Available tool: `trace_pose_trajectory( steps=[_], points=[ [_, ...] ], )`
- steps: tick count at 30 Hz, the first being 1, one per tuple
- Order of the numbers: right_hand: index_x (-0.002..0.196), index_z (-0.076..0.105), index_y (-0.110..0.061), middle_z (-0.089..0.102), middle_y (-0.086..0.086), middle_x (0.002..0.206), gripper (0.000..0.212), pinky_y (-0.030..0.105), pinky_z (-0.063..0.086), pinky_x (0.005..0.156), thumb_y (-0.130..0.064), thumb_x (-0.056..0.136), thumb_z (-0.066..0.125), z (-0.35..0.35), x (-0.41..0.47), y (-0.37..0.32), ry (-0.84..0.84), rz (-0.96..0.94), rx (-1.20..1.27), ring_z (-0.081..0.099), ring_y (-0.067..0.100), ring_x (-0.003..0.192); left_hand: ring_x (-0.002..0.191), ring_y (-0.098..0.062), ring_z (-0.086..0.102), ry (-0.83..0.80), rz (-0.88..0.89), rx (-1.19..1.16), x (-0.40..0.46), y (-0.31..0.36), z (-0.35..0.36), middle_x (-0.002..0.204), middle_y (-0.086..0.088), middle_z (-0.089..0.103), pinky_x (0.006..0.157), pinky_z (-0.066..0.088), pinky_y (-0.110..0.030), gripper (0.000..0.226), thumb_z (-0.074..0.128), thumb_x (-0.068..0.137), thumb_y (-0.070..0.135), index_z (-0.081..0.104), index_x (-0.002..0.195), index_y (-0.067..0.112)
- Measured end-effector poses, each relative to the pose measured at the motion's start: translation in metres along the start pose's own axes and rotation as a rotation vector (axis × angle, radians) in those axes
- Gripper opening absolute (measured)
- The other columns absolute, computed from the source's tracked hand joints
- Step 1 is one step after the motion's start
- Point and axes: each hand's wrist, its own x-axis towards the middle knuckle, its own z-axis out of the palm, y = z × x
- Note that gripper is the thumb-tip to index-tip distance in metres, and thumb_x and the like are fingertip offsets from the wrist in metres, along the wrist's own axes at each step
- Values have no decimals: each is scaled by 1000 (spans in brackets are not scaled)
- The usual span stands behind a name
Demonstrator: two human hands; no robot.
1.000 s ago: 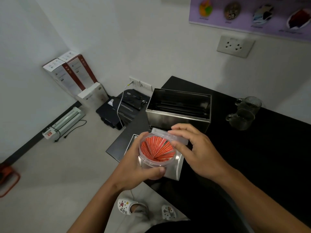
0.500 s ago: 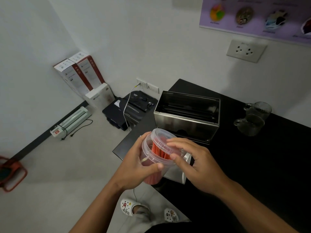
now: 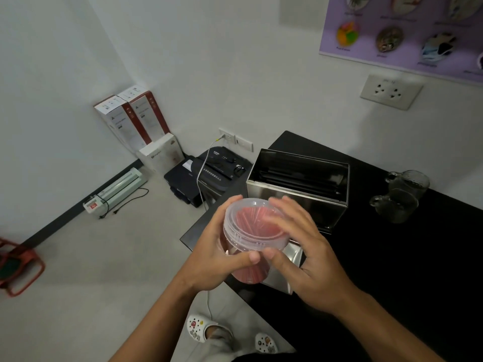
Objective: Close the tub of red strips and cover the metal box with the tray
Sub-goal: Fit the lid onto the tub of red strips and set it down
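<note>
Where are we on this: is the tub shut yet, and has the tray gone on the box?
Done: the clear lid sits on the tub of red strips; whether it is fully snapped down, I cannot tell. In hand: the left hand holds the tub and the right hand is over the lid. Left: the metal box stands open, and the tray lies on the black table under the hands.

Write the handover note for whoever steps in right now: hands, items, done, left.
Left hand: grips the tub of red strips, held above the table edge.
Right hand: on the clear lid, which sits on the tub's mouth; whether it has snapped shut cannot be told.
Metal box: open, on the black table.
Metal tray: on the table under the hands, mostly hidden.
Left: confirm the lid, set the tub down, cover the box with the tray.
</note>
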Motion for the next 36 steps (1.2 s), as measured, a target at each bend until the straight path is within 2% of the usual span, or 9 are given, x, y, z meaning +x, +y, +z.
trace_pose_trajectory(
  steps=[5,10,14,18,21,23,28,32,36],
  points=[
    [167,22,-31,41,-9,168,100,52,35,125,-69,87,70,12,3,18,-77,315,463,38,13,155,136,-15,60,152,22,-44,7,11,1,139,9,65,107,49,-22,108,86,69,69,36,155,27],
    [160,36,-33,60,-11,152,88,30,49,114,-51,87,82,34,-2,23,-148,358,472,57,12,141,135,-16,61,231,27,-84,6,16,9,139,6,65,106,51,-25,98,88,68,67,41,149,37],
    [156,44,-27,66,-9,145,81,30,53,109,-38,86,84,37,0,28,-107,380,481,63,14,135,133,-5,60,182,-16,-55,-2,14,1,138,18,64,101,52,-17,109,87,62,73,34,150,36],
    [158,41,-31,65,-19,143,82,18,52,102,-31,88,85,33,0,33,-165,393,452,63,6,133,141,5,50,159,-11,87,-4,28,-23,159,13,45,104,50,-18,113,79,58,86,31,152,45],
    [154,44,-40,66,-18,142,80,21,54,101,-35,86,86,31,1,34,-181,386,408,65,8,131,149,5,39,46,67,367,3,44,-42,163,21,41,116,39,-26,108,68,69,88,30,159,44],
    [151,46,-48,67,-16,140,78,33,57,103,-40,85,87,31,3,33,-188,377,358,67,11,128,149,10,34,-83,99,516,12,58,-52,164,28,35,115,34,-19,105,62,74,88,25,162,45],
    [153,45,-45,68,-8,141,81,45,58,103,-53,83,87,34,9,28,-211,328,311,70,16,125,126,35,32,-366,19,659,31,82,-53,151,38,34,93,41,2,100,63,80,76,20,164,44],
    [149,47,-50,70,-11,137,72,38,58,101,-46,87,84,37,8,28,-182,313,303,70,13,124,116,23,49,-347,-35,646,35,87,-46,129,40,41,89,50,-7,91,60,77,65,35,160,36],
    [148,50,-46,68,-15,138,74,20,56,96,-37,85,86,40,4,25,-83,290,327,67,7,127,117,-7,59,-213,-87,613,35,87,-33,134,12,55,100,55,-35,91,59,70,67,46,154,32]
  ],
)
